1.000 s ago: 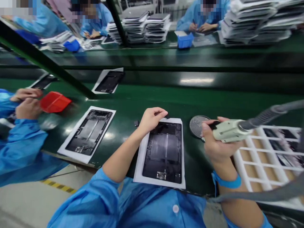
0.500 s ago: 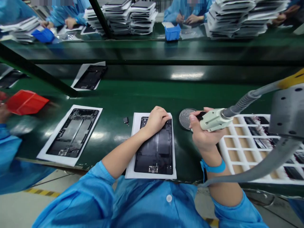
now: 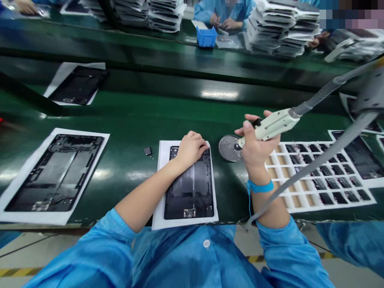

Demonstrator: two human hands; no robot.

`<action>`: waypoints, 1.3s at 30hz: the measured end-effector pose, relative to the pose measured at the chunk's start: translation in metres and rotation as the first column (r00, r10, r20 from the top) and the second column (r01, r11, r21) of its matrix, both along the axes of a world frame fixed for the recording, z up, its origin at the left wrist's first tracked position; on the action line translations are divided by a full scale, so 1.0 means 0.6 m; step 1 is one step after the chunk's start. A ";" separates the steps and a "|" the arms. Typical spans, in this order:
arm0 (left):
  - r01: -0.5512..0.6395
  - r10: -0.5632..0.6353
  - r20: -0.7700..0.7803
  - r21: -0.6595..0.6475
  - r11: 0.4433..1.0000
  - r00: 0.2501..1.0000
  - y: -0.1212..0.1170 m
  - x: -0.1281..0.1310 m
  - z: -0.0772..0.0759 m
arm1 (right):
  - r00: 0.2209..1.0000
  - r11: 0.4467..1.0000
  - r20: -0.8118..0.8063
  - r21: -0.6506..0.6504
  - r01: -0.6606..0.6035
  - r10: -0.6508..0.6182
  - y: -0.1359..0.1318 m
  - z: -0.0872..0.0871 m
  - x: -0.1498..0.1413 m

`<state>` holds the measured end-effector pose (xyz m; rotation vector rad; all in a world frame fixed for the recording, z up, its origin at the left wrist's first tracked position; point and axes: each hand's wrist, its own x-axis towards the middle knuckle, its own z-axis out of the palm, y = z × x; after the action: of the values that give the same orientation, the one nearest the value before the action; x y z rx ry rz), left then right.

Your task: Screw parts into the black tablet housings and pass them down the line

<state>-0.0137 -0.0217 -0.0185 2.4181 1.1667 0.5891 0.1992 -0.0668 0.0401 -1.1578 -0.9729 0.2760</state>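
Note:
My left hand (image 3: 192, 149) rests on the upper end of a black tablet housing (image 3: 187, 196), fingers curled and pressed together over its top edge. Whatever lies beneath those fingers is hidden. A white sheet (image 3: 162, 160) is under the housing. My right hand (image 3: 257, 146) is wrapped round a cream electric screwdriver (image 3: 277, 125) with a grey cable. Its tip end points down-left at a round metal screw dish (image 3: 228, 149) with a perforated top. Left of the housing lie a small black part (image 3: 148, 151) and a few tiny bits.
On the right stands a white compartment tray (image 3: 327, 208) with rows of small black parts. Another open tablet housing (image 3: 57, 172) lies on paper at left, one (image 3: 78, 85) behind it. A grey hose (image 3: 303, 172) crosses the right side. A co-worker sits opposite near a blue bin (image 3: 206, 38).
The view has swung to the right, showing more of the tray. My right hand has tilted the screwdriver toward the dish. My left hand stays on the tablet housing.

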 end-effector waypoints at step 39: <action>0.009 -0.005 0.052 -0.082 0.997 0.999 -0.009 0.016 0.011 | 0.996 0.995 0.051 -0.066 -0.069 0.072 0.018 -0.033 -0.118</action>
<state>-0.0042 -0.0271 -0.0119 2.3237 1.1386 0.5866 0.1285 -0.0562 0.0201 -1.1960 -1.0601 0.3366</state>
